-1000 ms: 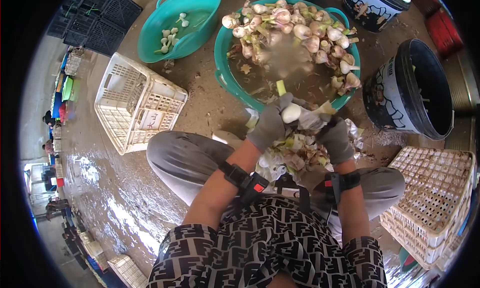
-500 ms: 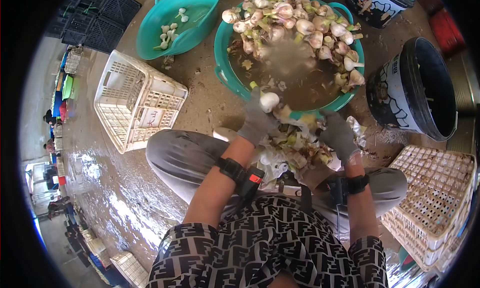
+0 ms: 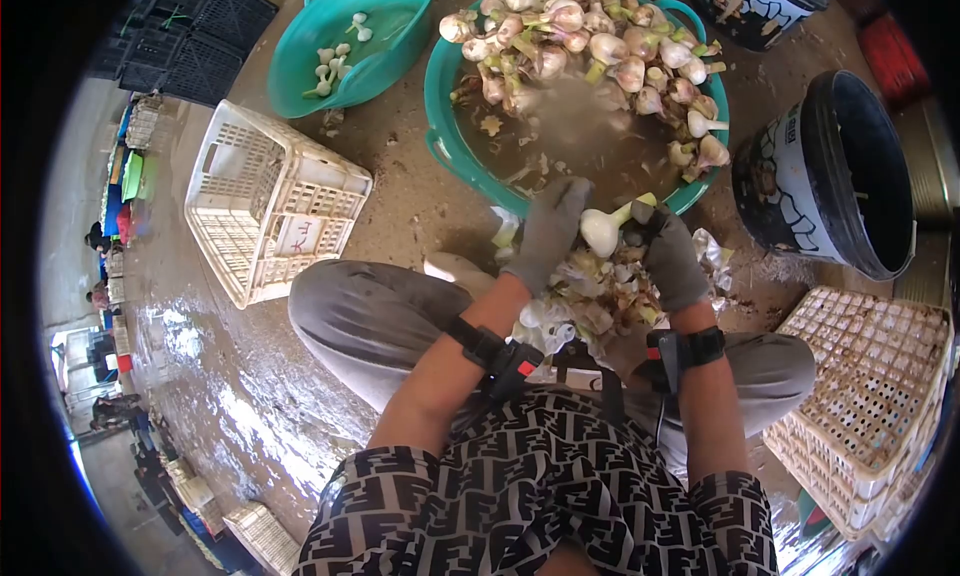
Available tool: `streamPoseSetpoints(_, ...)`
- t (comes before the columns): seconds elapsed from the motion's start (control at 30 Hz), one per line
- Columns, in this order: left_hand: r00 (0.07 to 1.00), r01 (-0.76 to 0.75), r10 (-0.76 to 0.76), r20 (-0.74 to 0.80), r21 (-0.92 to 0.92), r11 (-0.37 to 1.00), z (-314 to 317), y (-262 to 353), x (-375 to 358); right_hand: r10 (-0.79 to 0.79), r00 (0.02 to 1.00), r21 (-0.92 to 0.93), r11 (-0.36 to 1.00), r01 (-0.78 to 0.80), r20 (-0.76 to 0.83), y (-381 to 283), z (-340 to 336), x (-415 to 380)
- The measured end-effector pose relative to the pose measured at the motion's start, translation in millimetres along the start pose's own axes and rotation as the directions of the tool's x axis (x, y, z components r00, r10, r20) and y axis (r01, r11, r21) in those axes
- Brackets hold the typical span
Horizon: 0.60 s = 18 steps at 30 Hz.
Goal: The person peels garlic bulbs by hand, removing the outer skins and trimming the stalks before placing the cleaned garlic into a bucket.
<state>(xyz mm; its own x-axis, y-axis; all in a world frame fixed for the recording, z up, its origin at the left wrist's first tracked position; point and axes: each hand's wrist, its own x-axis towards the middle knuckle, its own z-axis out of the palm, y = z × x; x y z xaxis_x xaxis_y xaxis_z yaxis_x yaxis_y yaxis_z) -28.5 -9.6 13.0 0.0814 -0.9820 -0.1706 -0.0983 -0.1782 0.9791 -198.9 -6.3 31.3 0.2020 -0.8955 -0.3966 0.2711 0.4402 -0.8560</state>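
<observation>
A white peeled garlic bulb (image 3: 600,233) with a greenish stem hangs between my gloved hands, above a heap of peelings. My right hand (image 3: 674,261) is closed on its stem end. My left hand (image 3: 550,231) is curled beside the bulb at the basin's near rim; what its fingers hold, if anything, is hidden. Papery garlic skins (image 3: 590,296) lie between my legs. In front stands a green basin (image 3: 436,136) of murky water, with many unpeeled garlic bulbs (image 3: 610,48) heaped along its far side.
Another green basin (image 3: 405,61) at upper left holds several white bulbs. A white crate (image 3: 300,196) lies on the wet floor to the left. Black buckets (image 3: 815,176) stand on the right, above stacked crates (image 3: 865,376). Dark crates (image 3: 215,41) sit at far upper left.
My left hand has moved right, toward my right hand. The garlic bulb has come from the left hand's fingertips to between both hands, its stem now pointing toward my right hand.
</observation>
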Motion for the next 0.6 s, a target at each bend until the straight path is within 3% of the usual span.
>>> streamPoseSetpoints(0.1, 0.998, 0.068, -0.067, 0.014, -0.034, 0.997, 1, 5, 2, -0.045, 0.998, 0.056, 0.997, 0.047, -0.037, 6, -5, 4)
streamPoseSetpoints(0.2, 0.997, 0.031, -0.037, 0.070, 0.083, 0.996, -1, 7, -1, -0.131, 0.984, 0.029, 0.990, 0.136, -0.122, 2, -11, 6)
streamPoseSetpoints(0.23, 0.981, -0.011, -0.026, 0.190, 0.188, 0.982, -3, 11, -2, -0.201, 0.971, -0.027, 0.980, 0.199, -0.129, -8, -18, 6)
streamPoseSetpoints(0.3, 0.909, -0.119, -0.049, 0.413, 0.372, 0.921, -11, 16, -5, -0.236, 0.955, 0.132, 0.956, 0.261, -0.179, -37, -39, 6)
streamPoseSetpoints(0.33, 0.914, -0.235, 0.045, 0.403, 0.437, 0.868, -17, 14, -1, -0.193, 0.957, 0.338, 0.905, 0.259, -0.217, -55, -54, 6)
streamPoseSetpoints(0.4, 0.883, -0.442, 0.233, 0.407, 0.559, 0.702, -32, 6, 18, -0.406, 0.914, 0.610, 0.726, 0.317, 0.009, -90, -85, -1)
streamPoseSetpoints(0.47, 0.964, -0.241, 0.260, 0.052, 0.583, 0.776, -50, -3, 60, -0.638, 0.756, 0.836, 0.489, 0.249, 0.148, -110, -104, -7)
streamPoseSetpoints(0.5, 0.999, -0.006, 0.034, -0.042, 0.538, 0.843, -59, 17, 77, -0.633, 0.768, 0.804, 0.506, 0.312, 0.101, -108, -107, -6)
streamPoseSetpoints(0.53, 0.973, 0.230, -0.197, -0.120, 0.469, 0.853, -65, 38, 93, -0.630, 0.775, 0.766, 0.523, 0.373, 0.053, -104, -109, -4)
streamPoseSetpoints(0.57, 0.969, 0.238, -0.172, -0.177, 0.490, 0.838, -66, 32, 114, -0.630, 0.777, 0.723, 0.539, 0.432, 0.006, -98, -111, 0)
streamPoseSetpoints(0.6, 0.961, 0.250, -0.147, -0.234, 0.510, 0.823, -67, 18, 135, -0.593, 0.803, 0.560, 0.648, 0.517, -0.055, -85, -105, 5)
